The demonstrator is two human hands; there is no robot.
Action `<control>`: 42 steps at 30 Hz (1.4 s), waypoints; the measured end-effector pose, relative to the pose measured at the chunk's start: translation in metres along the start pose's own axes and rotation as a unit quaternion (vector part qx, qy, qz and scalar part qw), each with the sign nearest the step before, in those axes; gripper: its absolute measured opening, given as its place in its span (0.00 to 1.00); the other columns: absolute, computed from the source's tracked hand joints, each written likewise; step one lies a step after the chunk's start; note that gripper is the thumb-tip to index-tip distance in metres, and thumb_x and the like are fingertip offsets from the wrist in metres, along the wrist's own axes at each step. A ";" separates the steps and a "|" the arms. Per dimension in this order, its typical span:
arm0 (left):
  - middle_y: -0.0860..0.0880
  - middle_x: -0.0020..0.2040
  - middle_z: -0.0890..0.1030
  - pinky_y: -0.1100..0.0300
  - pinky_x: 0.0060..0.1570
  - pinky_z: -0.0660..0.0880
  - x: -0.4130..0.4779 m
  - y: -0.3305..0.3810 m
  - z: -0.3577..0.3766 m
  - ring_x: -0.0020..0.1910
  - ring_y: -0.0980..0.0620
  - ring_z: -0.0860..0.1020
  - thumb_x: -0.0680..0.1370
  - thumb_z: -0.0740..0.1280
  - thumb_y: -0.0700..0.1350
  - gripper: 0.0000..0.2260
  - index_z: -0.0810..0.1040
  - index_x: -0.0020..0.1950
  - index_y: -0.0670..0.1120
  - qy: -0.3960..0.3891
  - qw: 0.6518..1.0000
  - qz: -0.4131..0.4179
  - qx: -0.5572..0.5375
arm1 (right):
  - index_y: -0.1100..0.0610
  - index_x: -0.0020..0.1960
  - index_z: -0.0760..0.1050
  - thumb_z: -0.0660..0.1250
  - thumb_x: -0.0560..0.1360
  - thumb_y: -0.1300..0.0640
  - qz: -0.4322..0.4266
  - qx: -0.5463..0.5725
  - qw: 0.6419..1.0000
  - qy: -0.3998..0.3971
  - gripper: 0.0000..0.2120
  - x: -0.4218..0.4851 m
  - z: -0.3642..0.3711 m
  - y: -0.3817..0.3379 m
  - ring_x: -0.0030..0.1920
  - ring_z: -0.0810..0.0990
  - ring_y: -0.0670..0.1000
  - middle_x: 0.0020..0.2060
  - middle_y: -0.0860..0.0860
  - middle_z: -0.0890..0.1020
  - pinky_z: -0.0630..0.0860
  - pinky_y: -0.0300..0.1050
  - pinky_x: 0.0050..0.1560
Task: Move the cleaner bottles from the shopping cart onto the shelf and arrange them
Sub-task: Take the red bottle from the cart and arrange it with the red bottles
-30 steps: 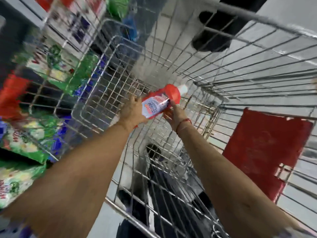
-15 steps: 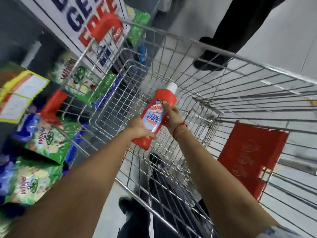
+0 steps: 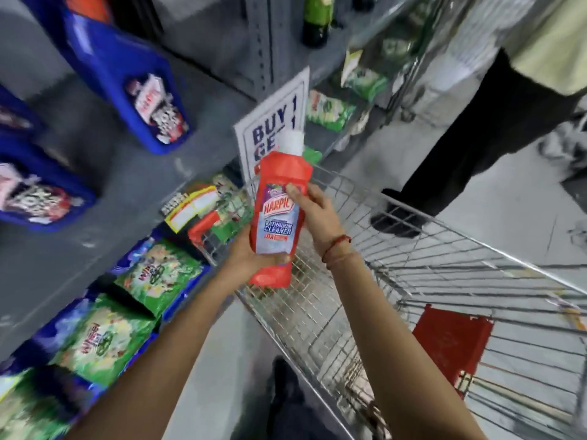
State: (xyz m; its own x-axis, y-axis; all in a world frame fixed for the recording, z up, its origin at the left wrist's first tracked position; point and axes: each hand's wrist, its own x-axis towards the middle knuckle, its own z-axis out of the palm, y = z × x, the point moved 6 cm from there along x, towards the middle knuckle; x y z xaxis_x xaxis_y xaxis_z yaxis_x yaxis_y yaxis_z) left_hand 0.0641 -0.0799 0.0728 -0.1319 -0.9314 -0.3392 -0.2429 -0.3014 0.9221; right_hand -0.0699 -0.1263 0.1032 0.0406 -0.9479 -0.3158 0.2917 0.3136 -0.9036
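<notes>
We hold a red cleaner bottle [image 3: 275, 217] upright in the middle of the view, its white cap [image 3: 290, 140] pointing toward twelve o'clock and its pale label facing us. Our left hand [image 3: 251, 254] cups the lower body from seven o'clock, its fingers [image 3: 279, 258] wrapped across the front just beneath the label. Our right hand [image 3: 317, 214] presses the bottle's right side from four o'clock, its fingers closed on the edge and the thumb lying on the upper label; a red thread [image 3: 336, 246] circles that wrist. The bottle hangs above the left front corner of the wire shopping cart [image 3: 428, 281], which spreads toward four o'clock; we see no other bottles in the part of its basket that shows. A red flap [image 3: 451, 341] sits at the cart's near end, at about five o'clock. At nine o'clock lies a grey shelf [image 3: 104, 173] carrying blue packs [image 3: 127, 77] toward ten o'clock. Green bags [image 3: 158, 274] line the lower tier at about eight o'clock. A white offer sign [image 3: 273, 122] stands just behind the cap. Another person's dark trouser leg [image 3: 470, 138] stands on the floor at two o'clock.
</notes>
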 end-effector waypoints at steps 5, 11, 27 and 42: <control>0.56 0.49 0.83 0.62 0.53 0.78 -0.052 0.017 -0.062 0.46 0.65 0.81 0.53 0.81 0.54 0.36 0.74 0.58 0.50 0.109 0.993 0.039 0.004 | 0.54 0.40 0.76 0.67 0.72 0.64 -0.053 -0.030 0.995 -0.081 0.06 -0.033 0.078 -0.039 0.31 0.80 0.38 0.27 0.41 0.83 0.76 0.31 0.35; 0.50 0.55 0.83 0.50 0.57 0.77 -0.140 0.015 -0.147 0.52 0.51 0.82 0.50 0.79 0.58 0.39 0.73 0.59 0.51 0.213 0.976 0.042 -0.029 | 0.55 0.41 0.77 0.68 0.71 0.62 -0.088 -0.061 0.976 -0.192 0.03 -0.092 0.194 -0.044 0.36 0.81 0.44 0.35 0.46 0.84 0.78 0.37 0.41; 0.49 0.51 0.81 0.69 0.47 0.77 -0.410 -0.078 -0.338 0.44 0.65 0.80 0.62 0.78 0.37 0.29 0.70 0.59 0.49 0.560 0.823 0.066 -0.066 | 0.63 0.59 0.71 0.66 0.71 0.69 -0.084 -0.141 0.842 -0.514 0.17 -0.292 0.478 0.058 0.43 0.80 0.36 0.48 0.51 0.80 0.77 0.31 0.49; 0.49 0.51 0.79 0.77 0.39 0.74 -0.478 -0.124 -0.443 0.45 0.56 0.77 0.64 0.77 0.37 0.28 0.68 0.59 0.47 0.619 0.779 0.065 -0.075 | 0.64 0.65 0.65 0.63 0.74 0.67 -0.076 -0.193 0.795 -0.570 0.20 -0.339 0.607 0.121 0.42 0.80 0.34 0.58 0.58 0.76 0.76 0.27 0.43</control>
State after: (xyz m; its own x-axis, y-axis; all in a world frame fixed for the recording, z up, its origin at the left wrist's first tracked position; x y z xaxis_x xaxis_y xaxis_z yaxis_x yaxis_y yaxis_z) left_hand 0.5826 0.3122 0.2036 0.9048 -0.4102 0.1141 -0.1785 -0.1221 0.9763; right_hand 0.5314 0.1992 0.2768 0.9369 -0.3417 0.0742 0.0699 -0.0250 -0.9972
